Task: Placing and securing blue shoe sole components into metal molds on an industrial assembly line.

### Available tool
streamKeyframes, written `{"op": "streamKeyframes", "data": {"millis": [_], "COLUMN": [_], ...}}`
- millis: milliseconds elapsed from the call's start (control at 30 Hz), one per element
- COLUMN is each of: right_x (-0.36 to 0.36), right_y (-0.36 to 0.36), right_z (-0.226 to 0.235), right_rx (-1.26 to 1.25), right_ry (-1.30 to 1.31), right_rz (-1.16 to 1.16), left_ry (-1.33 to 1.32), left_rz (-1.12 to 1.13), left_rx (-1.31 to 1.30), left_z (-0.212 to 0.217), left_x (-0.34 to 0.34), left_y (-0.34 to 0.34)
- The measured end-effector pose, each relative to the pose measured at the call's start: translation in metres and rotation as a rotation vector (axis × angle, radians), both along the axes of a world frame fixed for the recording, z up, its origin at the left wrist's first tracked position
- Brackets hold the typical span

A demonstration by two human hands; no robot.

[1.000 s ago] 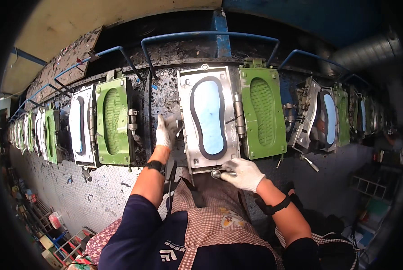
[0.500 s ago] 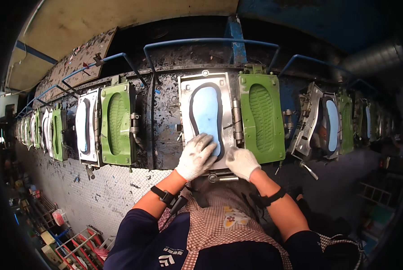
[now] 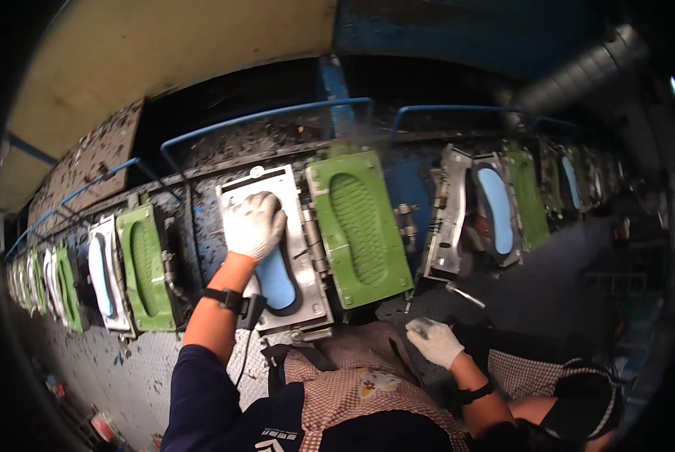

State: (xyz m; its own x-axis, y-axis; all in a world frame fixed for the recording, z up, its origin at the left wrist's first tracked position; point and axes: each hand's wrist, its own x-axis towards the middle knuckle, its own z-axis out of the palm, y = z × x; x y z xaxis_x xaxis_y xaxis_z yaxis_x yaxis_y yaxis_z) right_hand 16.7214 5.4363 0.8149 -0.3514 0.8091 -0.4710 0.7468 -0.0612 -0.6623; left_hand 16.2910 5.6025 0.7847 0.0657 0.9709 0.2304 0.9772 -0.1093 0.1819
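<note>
My left hand (image 3: 254, 224), in a white glove, lies flat with fingers extended on the upper part of a light blue shoe insole (image 3: 276, 282). Under the insole is a dark sole-shaped piece, set in the silver metal mold half (image 3: 311, 282). The toe end of the insole is hidden beneath the hand. Hinged to its right is a green mold half (image 3: 361, 226) with a ribbed sole-shaped hollow. My right hand (image 3: 434, 341), also gloved, hovers apart from the mold, in front of the apron. Its fingers are curled in, hiding whatever they may hold.
More open molds line the bench on both sides, including a silver one with a blue insole (image 3: 495, 211) at right and another green half (image 3: 147, 264) at left. Blue rails (image 3: 266, 118) run behind. A metal handle (image 3: 465, 295) juts toward me from the right mold.
My left hand has slid from the insole's near end to its far end. The right hand has left the mold edge and moved right. The view has swung right.
</note>
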Motion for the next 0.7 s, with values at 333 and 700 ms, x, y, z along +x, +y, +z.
{"op": "streamKeyframes", "data": {"millis": [333,700], "right_x": [0.136,0.166], "right_y": [0.186,0.306], "right_z": [-0.031,-0.034], "right_rx": [0.67,0.41], "right_ry": [-0.492,-0.695], "right_rz": [-0.084,0.38], "left_ry": [0.13,-0.356], "left_rz": [-0.014,-0.678], "left_rx": [-0.037,-0.197], "left_z": [-0.01,-0.019], "left_x": [0.038,0.442], "left_y": [-0.003,-0.036]}}
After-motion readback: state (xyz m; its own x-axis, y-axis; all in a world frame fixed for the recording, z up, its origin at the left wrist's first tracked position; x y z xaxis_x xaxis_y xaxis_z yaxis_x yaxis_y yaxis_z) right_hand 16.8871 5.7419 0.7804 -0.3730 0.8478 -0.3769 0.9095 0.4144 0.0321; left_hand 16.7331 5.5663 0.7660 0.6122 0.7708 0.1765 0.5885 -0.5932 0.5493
